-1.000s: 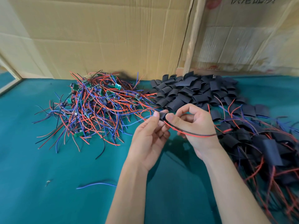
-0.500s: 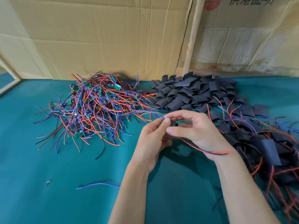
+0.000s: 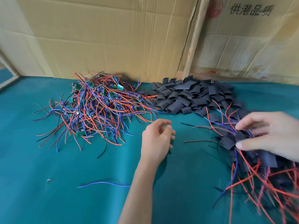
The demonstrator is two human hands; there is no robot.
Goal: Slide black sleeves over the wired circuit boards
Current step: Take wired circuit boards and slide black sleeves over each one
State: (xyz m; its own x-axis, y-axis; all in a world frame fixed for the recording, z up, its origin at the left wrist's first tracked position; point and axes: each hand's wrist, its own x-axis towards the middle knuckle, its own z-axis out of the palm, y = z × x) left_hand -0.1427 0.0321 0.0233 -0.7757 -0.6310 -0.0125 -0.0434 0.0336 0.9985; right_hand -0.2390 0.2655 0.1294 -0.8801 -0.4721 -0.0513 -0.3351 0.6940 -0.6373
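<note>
A tangled heap of small green circuit boards with red, blue and black wires (image 3: 95, 107) lies at the back left of the green cloth. To its right sits a pile of empty black sleeves (image 3: 192, 96). At the right is a pile of sleeved boards with wires (image 3: 262, 168). My right hand (image 3: 273, 136) hovers over that pile with spread, straight fingers, thumb and fingertips at a sleeved board (image 3: 233, 139) on top; the hand is blurred. My left hand (image 3: 157, 139) hangs mid-table with loosely curled fingers, holding nothing.
Cardboard sheets (image 3: 113, 34) stand as a wall along the back. A wooden stick (image 3: 194, 36) leans between them. A loose blue wire (image 3: 103, 183) and a small scrap (image 3: 49, 180) lie on the green cloth (image 3: 48, 199) near me.
Both hands held one sleeved board together. Now my right hand has swung right to the sleeved pile with its fingers opened out, and my left hand has let go and stays mid-table.
</note>
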